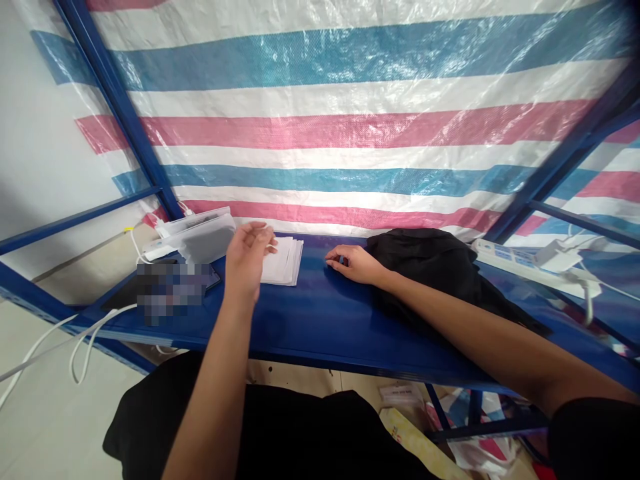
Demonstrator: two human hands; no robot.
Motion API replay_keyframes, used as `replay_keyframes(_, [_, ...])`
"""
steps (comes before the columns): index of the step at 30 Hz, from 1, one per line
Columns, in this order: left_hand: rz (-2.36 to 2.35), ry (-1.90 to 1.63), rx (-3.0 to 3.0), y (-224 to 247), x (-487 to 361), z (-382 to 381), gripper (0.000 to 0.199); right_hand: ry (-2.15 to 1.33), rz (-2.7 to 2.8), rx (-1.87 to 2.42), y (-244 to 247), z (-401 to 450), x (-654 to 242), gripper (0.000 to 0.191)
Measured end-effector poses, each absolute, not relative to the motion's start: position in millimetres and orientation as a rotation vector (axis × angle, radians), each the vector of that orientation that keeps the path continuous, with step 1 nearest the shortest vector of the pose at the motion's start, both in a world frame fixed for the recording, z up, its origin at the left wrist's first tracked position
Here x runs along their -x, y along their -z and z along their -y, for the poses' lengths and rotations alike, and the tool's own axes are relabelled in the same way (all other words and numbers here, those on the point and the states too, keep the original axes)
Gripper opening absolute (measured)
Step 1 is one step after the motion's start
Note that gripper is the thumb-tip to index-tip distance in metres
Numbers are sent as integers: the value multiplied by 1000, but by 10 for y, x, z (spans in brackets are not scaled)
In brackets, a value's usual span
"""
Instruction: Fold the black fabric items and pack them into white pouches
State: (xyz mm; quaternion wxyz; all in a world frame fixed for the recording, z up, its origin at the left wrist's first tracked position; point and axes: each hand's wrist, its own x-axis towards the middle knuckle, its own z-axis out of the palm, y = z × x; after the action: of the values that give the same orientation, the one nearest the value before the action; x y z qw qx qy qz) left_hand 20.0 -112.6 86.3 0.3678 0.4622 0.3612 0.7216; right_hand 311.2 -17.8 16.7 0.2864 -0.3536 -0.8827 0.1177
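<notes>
My left hand (247,259) is raised at the left edge of a stack of white paper sheets (284,264), covering part of it. Its fingers are loosely bent and a little apart, and I see nothing held in them. To the right of the sheets, my right hand (359,265) rests on the blue metal shelf (310,327). A gap shows between its thumb and bent fingers, with no object visible there. Black cloth (425,267) lies bunched just beside and behind my right wrist. The sheets lie flat between the two hands.
White boxy items (205,233) with plugged cables stand at the back left. A dark, partly pixelated flat object (207,273) lies before them. At right is a white power strip (530,263). Blue posts (120,113) flank a striped plastic sheet (320,130). White cables (90,340) hang off the left.
</notes>
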Motion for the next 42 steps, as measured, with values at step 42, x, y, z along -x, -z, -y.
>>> replay_keyframes(42, [-2327,-1228,-2373,-590,464,369,43,-493,2219,938,-124,164,-3084,40])
